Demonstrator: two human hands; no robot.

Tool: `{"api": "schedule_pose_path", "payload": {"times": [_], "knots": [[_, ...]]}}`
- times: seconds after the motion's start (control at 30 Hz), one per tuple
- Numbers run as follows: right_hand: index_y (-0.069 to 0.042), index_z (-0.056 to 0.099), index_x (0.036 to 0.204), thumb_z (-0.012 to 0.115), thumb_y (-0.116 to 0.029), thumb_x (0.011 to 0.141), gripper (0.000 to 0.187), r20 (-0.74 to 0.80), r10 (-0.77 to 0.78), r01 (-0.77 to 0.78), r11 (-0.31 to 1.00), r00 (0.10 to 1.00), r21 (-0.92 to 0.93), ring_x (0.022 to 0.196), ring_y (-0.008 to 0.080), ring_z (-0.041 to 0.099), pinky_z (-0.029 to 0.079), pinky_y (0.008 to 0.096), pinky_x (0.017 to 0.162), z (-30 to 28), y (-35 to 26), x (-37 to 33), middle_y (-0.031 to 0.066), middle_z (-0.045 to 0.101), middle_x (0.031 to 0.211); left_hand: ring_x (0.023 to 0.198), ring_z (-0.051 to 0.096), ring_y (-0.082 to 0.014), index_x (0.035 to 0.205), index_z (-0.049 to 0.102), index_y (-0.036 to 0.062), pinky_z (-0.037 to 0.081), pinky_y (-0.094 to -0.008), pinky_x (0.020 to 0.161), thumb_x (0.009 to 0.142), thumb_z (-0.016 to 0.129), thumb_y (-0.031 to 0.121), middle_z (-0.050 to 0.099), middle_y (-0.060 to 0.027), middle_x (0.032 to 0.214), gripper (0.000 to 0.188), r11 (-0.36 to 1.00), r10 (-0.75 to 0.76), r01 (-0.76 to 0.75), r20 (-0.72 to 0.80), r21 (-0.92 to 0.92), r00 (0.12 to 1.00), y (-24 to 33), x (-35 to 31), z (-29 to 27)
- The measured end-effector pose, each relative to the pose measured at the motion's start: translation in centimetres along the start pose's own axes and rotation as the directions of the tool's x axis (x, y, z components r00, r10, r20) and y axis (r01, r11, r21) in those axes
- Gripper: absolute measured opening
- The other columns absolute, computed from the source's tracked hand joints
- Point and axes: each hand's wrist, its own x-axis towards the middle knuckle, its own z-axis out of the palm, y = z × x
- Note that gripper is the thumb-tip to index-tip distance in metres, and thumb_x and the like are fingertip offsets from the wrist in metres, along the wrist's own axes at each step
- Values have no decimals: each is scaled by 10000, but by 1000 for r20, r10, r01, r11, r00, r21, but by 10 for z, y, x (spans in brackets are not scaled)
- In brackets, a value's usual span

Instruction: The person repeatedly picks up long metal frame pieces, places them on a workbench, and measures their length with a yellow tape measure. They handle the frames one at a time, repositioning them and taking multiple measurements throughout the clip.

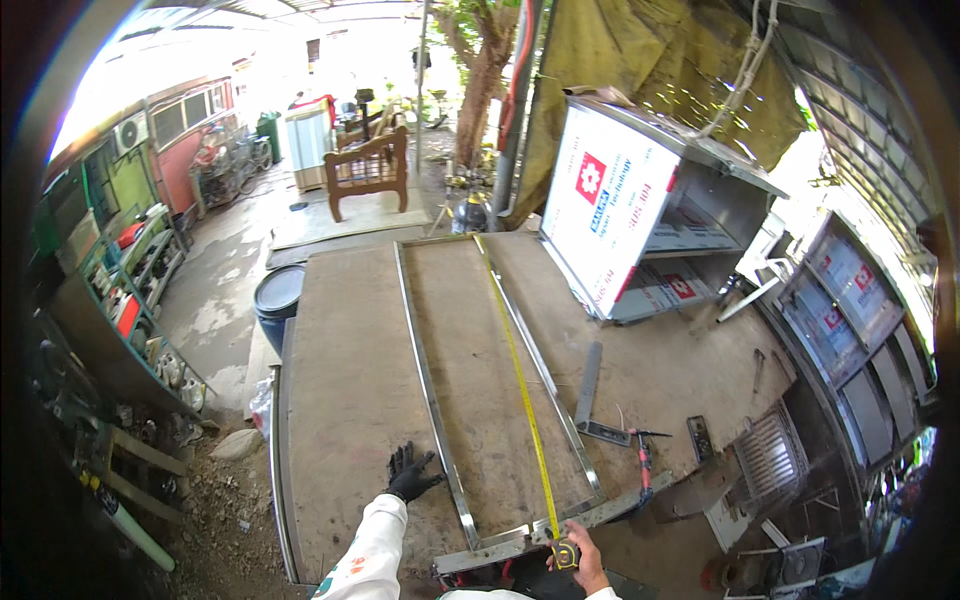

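Observation:
My left hand [410, 473], in a black glove, rests on the worktable [340, 400] with its fingers spread, just left of a long metal frame [424, 373]. My bare right hand [588, 560] is closed round a tape measure [566, 553] at the frame's near end. From its case the yellow blade [523, 385] runs out along the inside of the frame to the far right corner. The frame is a narrow rectangle of shiny tubing and lies flat. Right of it lies an L-shaped metal square [590, 385].
A welding torch [645, 462] with a red handle and a dark handheld object [699, 438] lie at the table's right. A film-covered metal cabinet [620, 200] stands at the back right. A blue drum [278, 300] is beside the left edge; a wooden bed-end panel [368, 172] stands beyond.

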Motion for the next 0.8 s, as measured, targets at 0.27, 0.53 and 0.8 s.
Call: {"api": "schedule_pose_path", "payload": {"times": [0.27, 0.53, 0.8], "knots": [[-82, 327, 1512, 547, -300, 963, 631, 33, -203, 205, 947, 979, -247, 626, 315, 687, 581, 441, 520, 9, -80, 93, 210, 660, 958, 1561, -26, -457, 1611, 304, 293, -13, -548, 1246, 837, 625, 742, 39, -234, 1699, 951, 995, -82, 85, -59, 55, 995, 0, -40, 32], [-13, 365, 1492, 653, -260, 926, 681, -120, -114, 54, 908, 986, -415, 616, 239, 649, 578, 382, 493, -3, -174, 142, 147, 628, 929, 1538, 70, -504, 1614, 286, 253, 56, -597, 1231, 877, 648, 636, 103, -273, 1678, 906, 964, -239, 251, -135, 82, 962, 15, -39, 61], [-48, 317, 1550, 727, -393, 848, 883, -37, -336, 5, 124, 941, -992, 1009, 407, 661, 529, 493, 897, -78, -227, 123, 226, 622, 1222, 1528, 185, -457, 1567, 405, 175, 116, -510, 1253, 981, 579, 505, 207, -300, 1643, 694, 952, -296, 302, -107, 49, 949, 44, -61, 74]]}}
